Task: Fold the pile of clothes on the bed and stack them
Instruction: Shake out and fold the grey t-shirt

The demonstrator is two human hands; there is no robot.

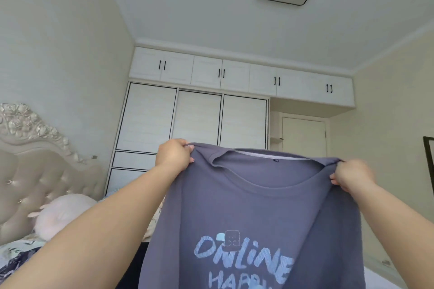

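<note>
A purple-grey T-shirt (253,213) with light blue lettering and a small bear print hangs in the air in front of me, its printed side facing me. My left hand (173,155) grips its left shoulder and my right hand (352,176) grips its right shoulder, holding the neckline spread wide. The shirt's lower part runs off the bottom of the view. The pile of clothes on the bed is hidden behind the shirt and my arms.
The bed lies below, with a cream tufted headboard (35,171) at the left and a pale pink plush pillow (63,216) on it. A patterned dark fabric (18,258) shows at the lower left. White wardrobes (195,119) fill the far wall; a door (304,136) stands at the right.
</note>
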